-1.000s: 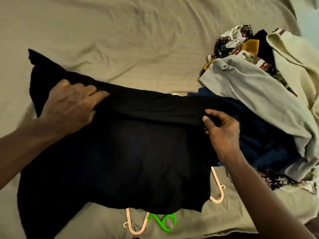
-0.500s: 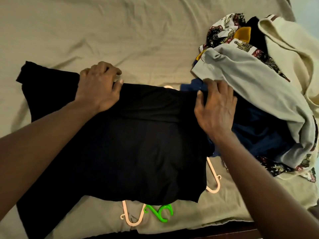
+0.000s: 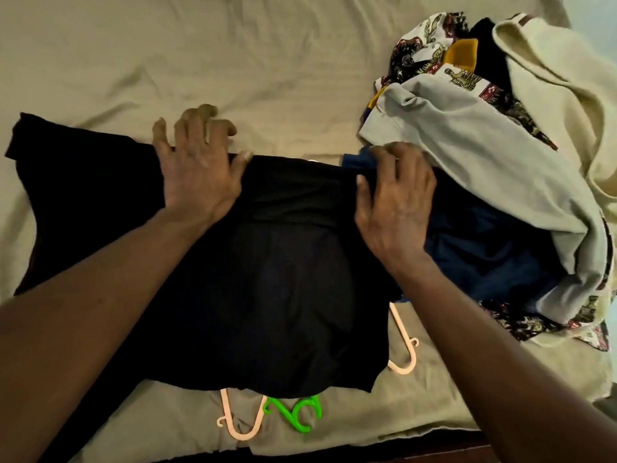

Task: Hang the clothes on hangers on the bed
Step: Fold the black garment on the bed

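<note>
Left hand (image 3: 200, 168) has slid right along the black garment's (image 3: 267, 279) far edge.
Both hands press it flat, fingers spread, mid-bed on the wrinkled tan sheet (image 3: 267, 61); right hand (image 3: 397, 202) beside the pile (image 3: 484, 145), hangers (image 3: 405, 359) underneath.

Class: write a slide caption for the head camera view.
Left hand and right hand press a black garment over peach hanger and green hanger on the bed beside a clothes pile.

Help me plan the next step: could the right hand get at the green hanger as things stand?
Probably yes. The green hanger pokes out from under the black garment at its near hem, nothing over that exposed part, and the right hand rests flat on the garment, holding nothing. The rest is hidden.
</note>
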`<move>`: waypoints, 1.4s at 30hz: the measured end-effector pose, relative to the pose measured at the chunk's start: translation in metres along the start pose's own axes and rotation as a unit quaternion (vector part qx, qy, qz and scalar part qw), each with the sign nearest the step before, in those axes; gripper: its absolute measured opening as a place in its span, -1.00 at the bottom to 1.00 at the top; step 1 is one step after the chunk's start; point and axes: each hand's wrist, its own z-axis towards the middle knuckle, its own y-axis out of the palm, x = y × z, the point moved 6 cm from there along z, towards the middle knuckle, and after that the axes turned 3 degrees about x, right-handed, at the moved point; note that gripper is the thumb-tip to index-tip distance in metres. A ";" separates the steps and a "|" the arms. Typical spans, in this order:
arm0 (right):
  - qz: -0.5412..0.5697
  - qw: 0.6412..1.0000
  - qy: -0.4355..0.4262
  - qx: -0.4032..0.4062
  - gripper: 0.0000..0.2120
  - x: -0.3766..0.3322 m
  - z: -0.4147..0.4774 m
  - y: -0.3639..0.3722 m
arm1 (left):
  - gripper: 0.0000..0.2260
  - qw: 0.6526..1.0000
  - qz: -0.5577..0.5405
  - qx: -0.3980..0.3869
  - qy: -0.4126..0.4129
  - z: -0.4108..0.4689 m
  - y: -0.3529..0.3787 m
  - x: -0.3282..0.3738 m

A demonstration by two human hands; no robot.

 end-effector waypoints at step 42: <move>0.289 0.656 0.691 -0.095 -0.92 0.015 -0.303 -0.061 | -0.06 0.963 0.042 -0.192 0.186 -0.296 -0.033 -0.071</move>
